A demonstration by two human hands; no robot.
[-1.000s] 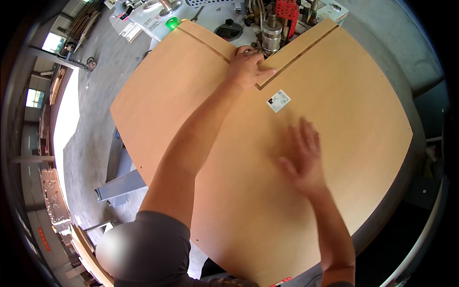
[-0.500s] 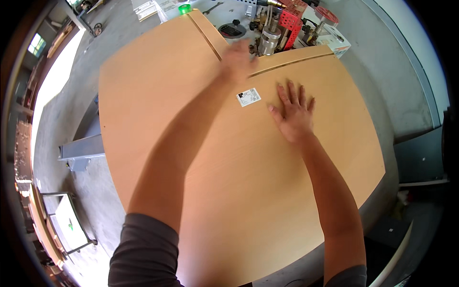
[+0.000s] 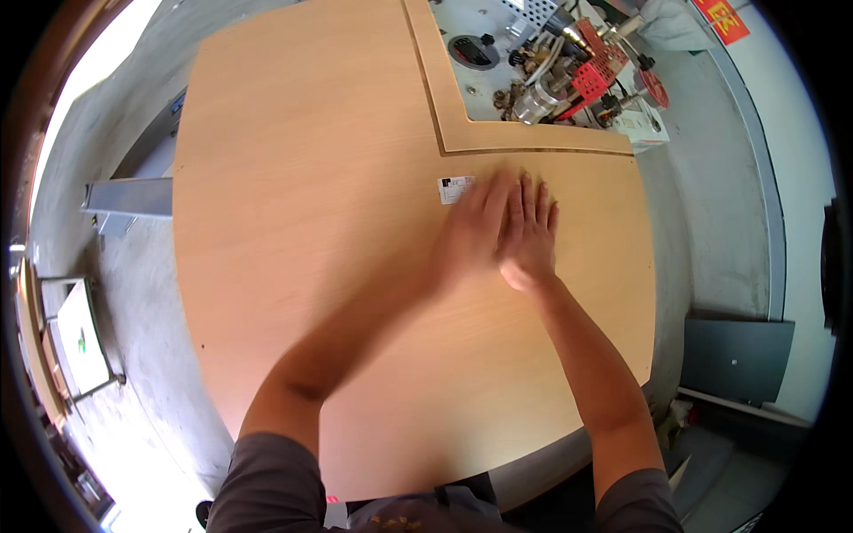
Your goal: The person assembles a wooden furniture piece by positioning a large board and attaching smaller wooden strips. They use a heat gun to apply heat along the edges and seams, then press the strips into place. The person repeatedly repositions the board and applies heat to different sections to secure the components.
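A large light-brown wooden panel [image 3: 267, 222] spreads out beneath both my arms. My right hand [image 3: 530, 244] lies flat on it, fingers stretched out and pointing away from me. Blurred by motion, my left hand [image 3: 475, 226] is right beside it, its fingers extended and overlapping the right hand's edge in this view. I cannot tell whether the left palm touches the panel. A small white label [image 3: 455, 189] sits on the panel just left of the left fingertips, partly covered by them. Past the hands, a dark groove [image 3: 533, 152] borders an L-shaped wooden strip [image 3: 498, 135]. Neither hand holds anything.
Beyond the strip, a grey surface carries a round black gauge [image 3: 474, 51], a metal cylinder [image 3: 538, 102] and a red perforated bracket [image 3: 600, 73]. A grey metal beam [image 3: 133, 197] stands left of the panel. A dark flat panel [image 3: 737, 355] leans at the right.
My left hand has come back from the strip's inner corner to beside the right hand. The view has shifted, so the panel and the tools beyond it appear at a different angle.
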